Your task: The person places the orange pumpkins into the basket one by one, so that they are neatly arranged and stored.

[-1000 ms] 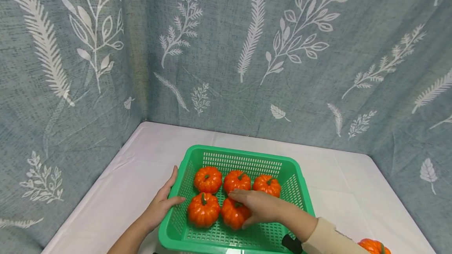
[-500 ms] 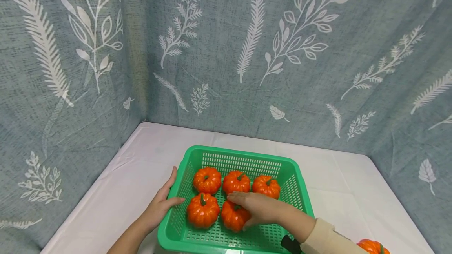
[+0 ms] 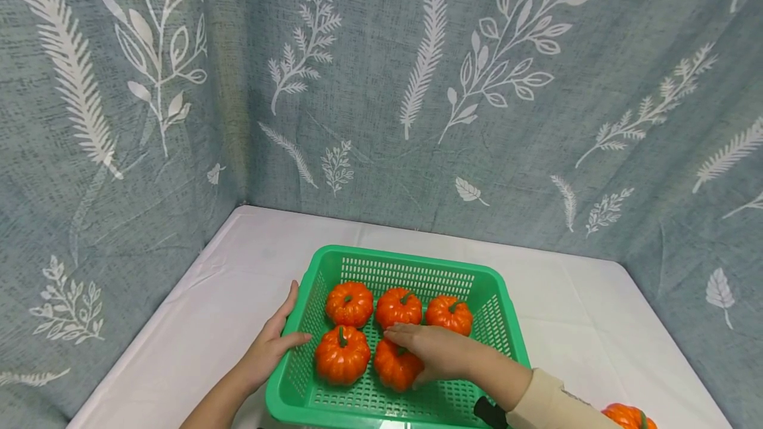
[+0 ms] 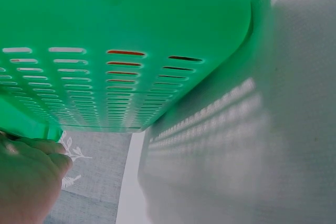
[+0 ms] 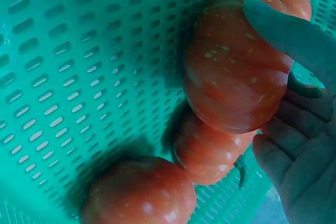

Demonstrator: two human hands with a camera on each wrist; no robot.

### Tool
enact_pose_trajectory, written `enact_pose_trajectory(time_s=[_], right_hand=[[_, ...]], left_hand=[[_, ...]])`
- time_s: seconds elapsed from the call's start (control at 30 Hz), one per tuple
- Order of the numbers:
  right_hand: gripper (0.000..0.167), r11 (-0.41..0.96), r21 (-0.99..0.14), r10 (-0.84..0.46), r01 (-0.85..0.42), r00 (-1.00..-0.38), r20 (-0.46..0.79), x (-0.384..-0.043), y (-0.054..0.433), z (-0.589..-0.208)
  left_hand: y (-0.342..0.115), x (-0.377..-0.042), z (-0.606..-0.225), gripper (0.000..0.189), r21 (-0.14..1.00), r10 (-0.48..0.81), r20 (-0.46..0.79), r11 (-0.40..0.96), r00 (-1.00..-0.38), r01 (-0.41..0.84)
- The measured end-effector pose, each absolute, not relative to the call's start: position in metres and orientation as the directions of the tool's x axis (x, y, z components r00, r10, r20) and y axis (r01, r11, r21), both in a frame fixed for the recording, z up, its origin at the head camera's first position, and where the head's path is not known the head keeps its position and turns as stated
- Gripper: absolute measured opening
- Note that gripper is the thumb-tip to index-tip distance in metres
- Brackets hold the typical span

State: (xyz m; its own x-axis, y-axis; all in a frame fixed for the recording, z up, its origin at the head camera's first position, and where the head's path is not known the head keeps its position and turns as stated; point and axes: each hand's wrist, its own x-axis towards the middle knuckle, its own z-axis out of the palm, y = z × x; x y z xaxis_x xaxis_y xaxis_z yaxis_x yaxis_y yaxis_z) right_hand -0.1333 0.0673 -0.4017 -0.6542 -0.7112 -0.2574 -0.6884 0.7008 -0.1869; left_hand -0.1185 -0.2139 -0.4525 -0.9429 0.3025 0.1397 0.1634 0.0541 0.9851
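Observation:
A green plastic basket [image 3: 334, 409] with slotted walls holds several small orange pumpkins. Three sit along its far side: a left one [image 3: 350, 304], a middle one [image 3: 399, 307] and a right one [image 3: 450, 315]. Nearer lies another pumpkin [image 3: 342, 356], and right of it the pumpkin [image 3: 393, 368] that my right hand [image 3: 438, 351] grips from above, thumb on its near side. The right wrist view shows thumb and fingers around this pumpkin [image 5: 236, 66]. My left hand [image 3: 271, 346] holds the basket's left wall, thumb over the rim and fingers along the outside [image 4: 31, 177].
One more pumpkin [image 3: 628, 416] lies on the white tablecloth [image 3: 584, 323] at the lower right, partly behind the right sleeve [image 3: 554, 402]. Blue-grey curtains [image 3: 369, 118] with white leaf prints stand behind and beside the table.
The pumpkin in my right hand has shifted very slightly toward the basket's near side. My left hand stays on the basket wall.

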Motion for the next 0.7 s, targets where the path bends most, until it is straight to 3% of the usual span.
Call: enact_pose_trajectory(time_s=[0.3, 0.7], right_hand=[[0.08, 0.682, -0.126, -0.726, -0.721, -0.647, -0.232, -0.1297, 0.068, -0.4004], [0.08, 0.675, -0.142, -0.734, -0.724, -0.638, -0.233, -0.1273, 0.0682, -0.3963]], left_hand=[[-0.2142, -0.1186, -0.4532, 0.086, 0.986, 0.31, 0.145, 0.036, -0.94, 0.164], [-0.2136, -0.1178, -0.4528, 0.085, 0.987, 0.305, 0.142, 0.033, -0.942, 0.159]])
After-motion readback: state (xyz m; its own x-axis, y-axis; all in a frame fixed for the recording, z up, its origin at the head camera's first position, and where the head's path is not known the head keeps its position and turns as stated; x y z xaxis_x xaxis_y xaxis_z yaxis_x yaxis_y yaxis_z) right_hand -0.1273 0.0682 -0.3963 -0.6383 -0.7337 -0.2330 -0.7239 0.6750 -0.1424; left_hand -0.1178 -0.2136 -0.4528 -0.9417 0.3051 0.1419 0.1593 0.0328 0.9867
